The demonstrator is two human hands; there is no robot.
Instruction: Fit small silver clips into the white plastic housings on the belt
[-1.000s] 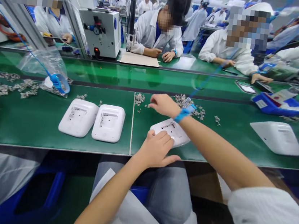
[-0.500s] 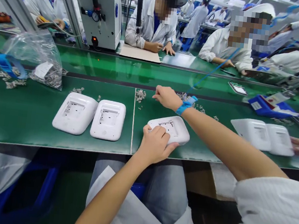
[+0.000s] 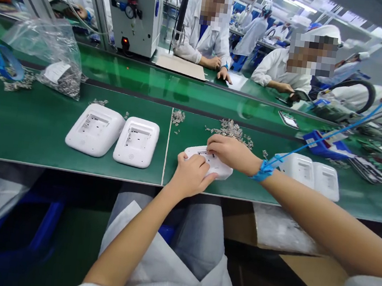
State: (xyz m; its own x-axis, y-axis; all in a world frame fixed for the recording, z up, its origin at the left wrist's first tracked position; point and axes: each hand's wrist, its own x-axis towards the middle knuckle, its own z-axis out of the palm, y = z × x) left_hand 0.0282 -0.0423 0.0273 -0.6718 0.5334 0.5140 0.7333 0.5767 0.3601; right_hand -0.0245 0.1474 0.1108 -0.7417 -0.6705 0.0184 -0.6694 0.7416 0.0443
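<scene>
A white plastic housing (image 3: pixel 220 169) lies tilted on the green bench in front of me. My left hand (image 3: pixel 190 174) grips its near left edge, thumb along the front. Over the recess in its upper face is my right hand (image 3: pixel 231 152), fingers pinched together; whatever they hold is hidden. A blue wrist strap (image 3: pixel 263 170) with a cord circles my right wrist. Behind that hand spreads a pile of small metal parts (image 3: pixel 231 128), with a smaller heap (image 3: pixel 178 116) to its left.
Two white housings (image 3: pixel 95 130) (image 3: pixel 137 142) stand at left, two more (image 3: pixel 325 180) at right. A clear bag of metal parts (image 3: pixel 61 78) sits at the far left. A blue tray (image 3: pixel 326 145) lies at right. Co-workers (image 3: pixel 208 29) sit across the belt.
My right hand has come from beside the small metal parts back to the housing's recess. My left hand keeps its grip. A hand at the far right has left the view.
</scene>
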